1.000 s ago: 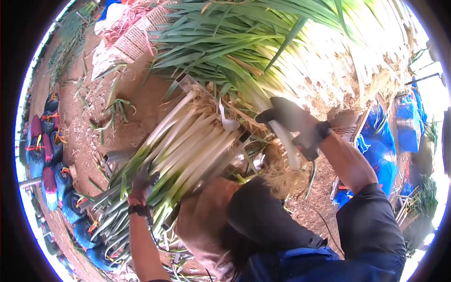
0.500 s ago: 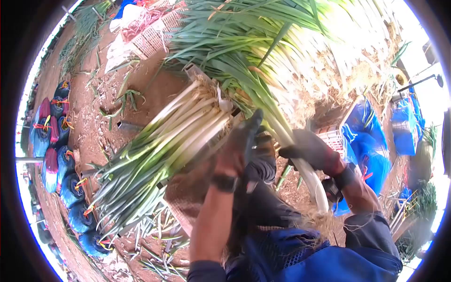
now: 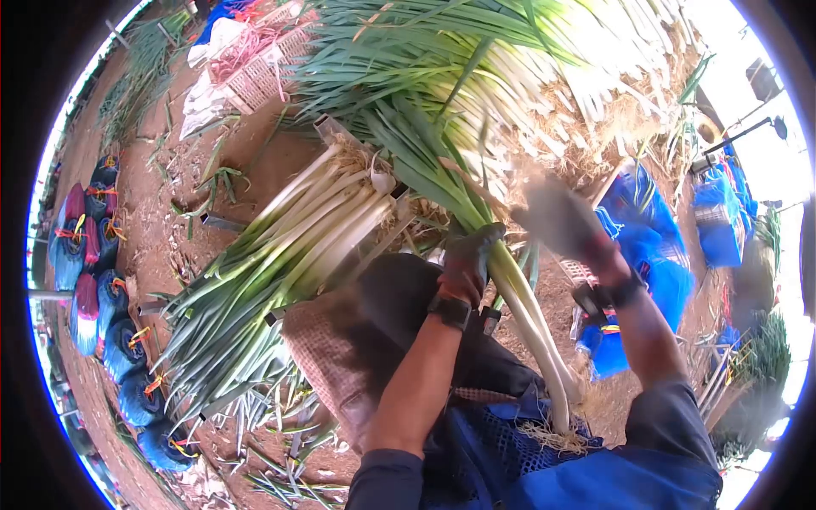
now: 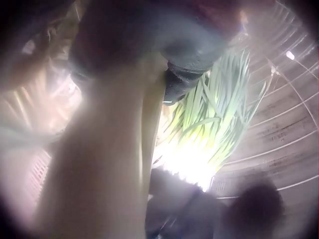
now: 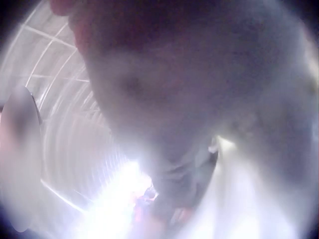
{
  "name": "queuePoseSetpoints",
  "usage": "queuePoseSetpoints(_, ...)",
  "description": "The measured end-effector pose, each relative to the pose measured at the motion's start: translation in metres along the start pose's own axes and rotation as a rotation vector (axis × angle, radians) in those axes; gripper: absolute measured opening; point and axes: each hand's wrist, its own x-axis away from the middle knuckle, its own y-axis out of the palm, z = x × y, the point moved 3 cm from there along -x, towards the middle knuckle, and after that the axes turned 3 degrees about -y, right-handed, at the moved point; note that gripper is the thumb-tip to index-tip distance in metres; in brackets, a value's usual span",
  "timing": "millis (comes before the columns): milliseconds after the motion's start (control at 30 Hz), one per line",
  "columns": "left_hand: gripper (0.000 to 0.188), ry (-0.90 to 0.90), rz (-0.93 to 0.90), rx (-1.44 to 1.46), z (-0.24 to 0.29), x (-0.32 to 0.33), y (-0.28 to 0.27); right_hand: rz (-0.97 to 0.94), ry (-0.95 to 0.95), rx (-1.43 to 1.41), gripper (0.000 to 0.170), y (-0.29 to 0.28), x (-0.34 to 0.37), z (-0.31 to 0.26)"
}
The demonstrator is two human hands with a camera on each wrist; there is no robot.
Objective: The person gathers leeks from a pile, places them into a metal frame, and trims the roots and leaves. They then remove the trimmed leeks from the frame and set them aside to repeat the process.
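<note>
In the head view, the left gloved hand [image 3: 467,263] grips a pair of leeks [image 3: 523,310] below their green leaves, roots down near the blue clothing. The left wrist view has that hand [image 4: 189,45] curled at the top of a large, blurred pale stalk [image 4: 109,149]. Up and right of the left hand, the right gloved hand [image 3: 565,221] is motion-blurred, its fingertips at the end of a thin brownish leaf strip [image 3: 472,183]. Its fingers look curled in the right wrist view, where the hand [image 5: 184,89] lies over blurred whitish material [image 5: 239,199].
A sheaf of leeks [image 3: 289,229] lies at left on a metal-cornered frame. The large leek pile [image 3: 510,93] spans the top. A crate [image 3: 263,81] holds pink ties. Blue bags [image 3: 650,246] stand at right; tied bundles [image 3: 110,297] line the far left.
The left hand has moved from the sheaf across to the leeks and now grips them. The right hand, earlier round these leeks, has shifted up off their stalks; their roots have swung down.
</note>
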Motion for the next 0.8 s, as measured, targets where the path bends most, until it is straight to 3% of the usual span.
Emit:
queuePoseSetpoints(33,0.04,0.026,-0.003,-0.027,-0.001,-0.001,-0.002,0.123,0.01,-0.081,0.056,0.0,-0.017,-0.007)
queuePoseSetpoints(100,0.044,0.04,0.004,-0.036,0.003,-0.002,-0.001,0.15,0.069,-0.208,0.055,0.014,-0.051,-0.021)
queuePoseSetpoints(167,0.045,0.084,-0.036,0.036,0.01,0.004,0.003,-0.134,0.098,-0.309,0.045,0.036,-0.085,-0.027)
queuePoseSetpoints(267,0.045,0.112,-0.033,0.021,0.01,0.002,-0.004,-0.219,0.117,-0.245,0.036,0.042,-0.094,-0.028)
queuePoseSetpoints(400,0.047,0.107,-0.107,0.061,-0.01,-0.021,-0.022,-0.086,0.154,-0.408,0.034,0.042,-0.086,-0.008)
queuePoseSetpoints(433,0.049,0.102,-0.126,0.094,-0.015,-0.025,-0.027,0.026,0.232,-0.42,0.038,0.037,-0.081,-0.007)
queuePoseSetpoints(533,0.048,0.071,-0.088,-0.063,-0.001,-0.009,-0.021,-0.223,0.296,-0.392,0.04,0.052,-0.079,-0.001)
queuePoseSetpoints(567,0.048,0.059,-0.108,-0.004,-0.003,-0.011,-0.022,-0.225,0.038,-0.378,0.036,0.06,-0.075,-0.004)
queuePoseSetpoints(600,0.048,0.048,-0.125,0.059,-0.005,-0.014,-0.023,-0.135,0.415,-0.789,0.03,0.069,-0.071,-0.006)
queuePoseSetpoints(733,0.048,0.002,-0.121,0.086,-0.002,-0.017,-0.028,0.231,0.159,-1.057,0.027,0.059,-0.039,-0.015)
queuePoseSetpoints(800,0.041,-0.021,-0.049,0.12,0.003,-0.014,-0.027,0.47,-0.033,-1.027,0.029,0.065,-0.019,-0.001)
